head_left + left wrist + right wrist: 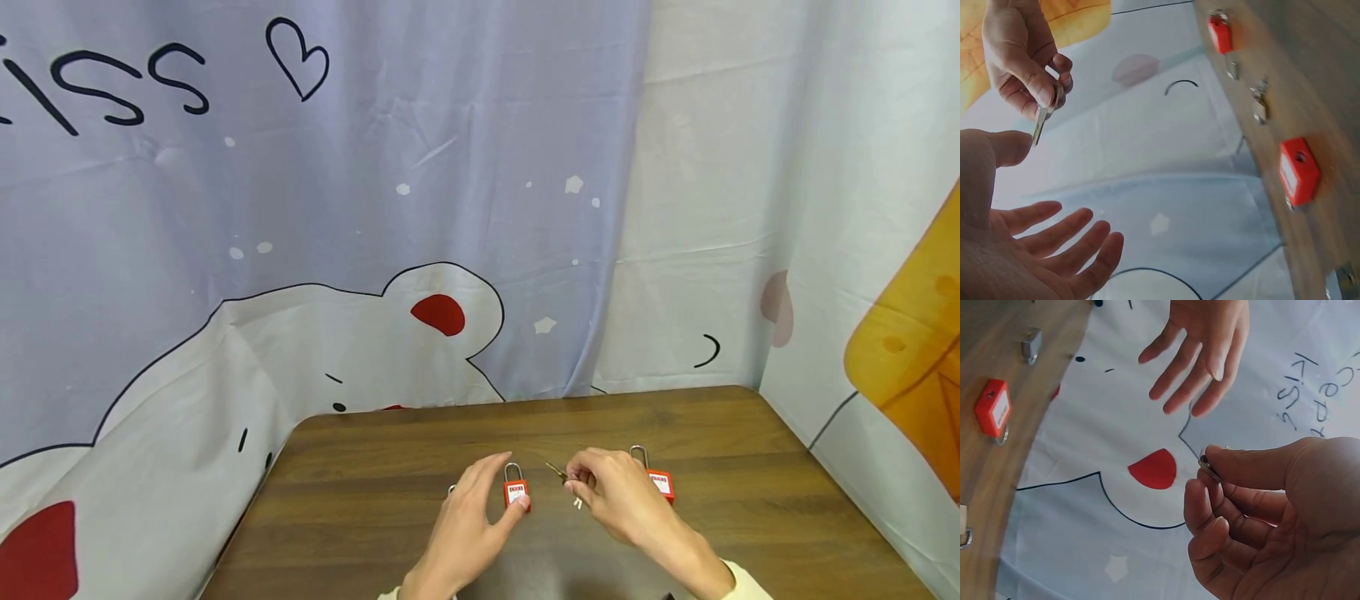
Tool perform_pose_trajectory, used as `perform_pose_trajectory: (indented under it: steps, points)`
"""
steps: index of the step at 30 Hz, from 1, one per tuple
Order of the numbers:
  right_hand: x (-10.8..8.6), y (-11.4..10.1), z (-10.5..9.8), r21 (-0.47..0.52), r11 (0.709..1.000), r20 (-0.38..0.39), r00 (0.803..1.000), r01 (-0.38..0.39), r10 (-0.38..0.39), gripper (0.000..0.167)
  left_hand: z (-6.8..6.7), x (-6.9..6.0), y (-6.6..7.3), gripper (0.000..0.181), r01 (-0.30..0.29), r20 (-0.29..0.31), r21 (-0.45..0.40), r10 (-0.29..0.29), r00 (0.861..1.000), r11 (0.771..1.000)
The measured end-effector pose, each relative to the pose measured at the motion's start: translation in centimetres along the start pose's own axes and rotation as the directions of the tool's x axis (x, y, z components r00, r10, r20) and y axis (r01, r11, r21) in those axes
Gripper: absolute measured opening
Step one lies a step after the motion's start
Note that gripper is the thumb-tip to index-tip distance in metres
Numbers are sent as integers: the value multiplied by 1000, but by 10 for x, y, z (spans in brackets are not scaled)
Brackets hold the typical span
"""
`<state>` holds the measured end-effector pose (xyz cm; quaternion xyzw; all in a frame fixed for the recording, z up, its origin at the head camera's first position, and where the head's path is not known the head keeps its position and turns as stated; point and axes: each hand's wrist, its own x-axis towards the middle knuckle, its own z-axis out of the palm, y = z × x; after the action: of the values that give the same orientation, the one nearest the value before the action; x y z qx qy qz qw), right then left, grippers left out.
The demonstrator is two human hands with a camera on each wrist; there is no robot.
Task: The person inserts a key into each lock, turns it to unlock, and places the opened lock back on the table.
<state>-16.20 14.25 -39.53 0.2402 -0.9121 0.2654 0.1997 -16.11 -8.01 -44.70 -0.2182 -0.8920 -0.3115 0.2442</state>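
Observation:
My right hand pinches a key between thumb and fingers, its blade pointing toward my left hand. My left hand is held above the table, fingers spread and relaxed, holding nothing; its thumb overlaps a red padlock in the head view. That padlock lies between the hands, its shackle toward the back. A second red padlock is partly hidden behind the right hand. Near the left fingers, a grey padlock lies mostly hidden in the head view. A small padlock sits between the red ones.
The brown wooden table has rounded back corners. A printed curtain hangs behind it, and more printed cloth runs along the right side.

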Motion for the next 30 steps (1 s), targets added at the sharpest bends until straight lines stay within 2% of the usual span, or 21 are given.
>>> perform_pose_trajectory:
  steps: [7,18,24,30]
  points:
    - [-2,-4,-7,35,999,-33,999,26,-25,18,5,13,13,42,-101,-53,-123,95,994,987]
    - [-5,-10,-10,92,991,-56,994,95,-90,18,7,21,28,19,-122,-115,-344,87,990,931]
    - [-5,-11,-11,101,988,-36,993,115,-111,16,8,26,31,9,-180,-155,-378,130,979,908]
    - [-6,-10,-13,119,985,-13,993,122,-121,13,9,27,32,8,-234,-192,-359,174,966,904]
